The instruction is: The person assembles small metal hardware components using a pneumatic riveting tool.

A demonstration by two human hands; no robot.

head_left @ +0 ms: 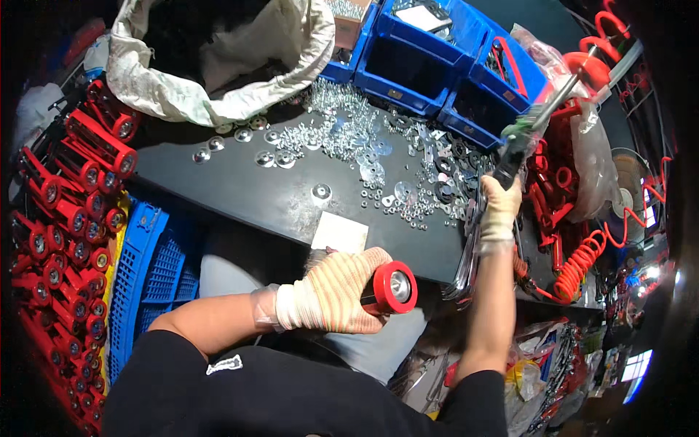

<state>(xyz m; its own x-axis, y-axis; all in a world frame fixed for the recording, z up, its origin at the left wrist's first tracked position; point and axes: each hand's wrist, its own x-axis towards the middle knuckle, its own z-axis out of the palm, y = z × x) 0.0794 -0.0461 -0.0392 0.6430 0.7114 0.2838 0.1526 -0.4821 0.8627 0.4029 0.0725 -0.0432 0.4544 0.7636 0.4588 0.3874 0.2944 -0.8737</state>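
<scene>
My left hand point(328, 291), in a striped knit glove, is wrapped round a red part with a round end point(398, 287) and a shiny metal centre, held above my lap at the bench's near edge. My right hand point(501, 204), gloved too, reaches forward to the right and grips a dark-handled power tool point(515, 154). Motion blurs that tool, and a rod-like length runs from it toward a red coiled hose point(610, 29). Between the two hands, loose nuts point(415, 207), washers and small metal plates point(440, 156) lie on the dark bench point(240, 186).
A white cloth sack point(167, 98) and blue bins point(408, 62) stand along the back. Red parts point(73, 218) are stacked at left beside a blue crate point(149, 269). More red pieces point(550, 189) and a coiled red hose point(579, 273) lie at right. A pale card point(341, 233) sits at the near edge.
</scene>
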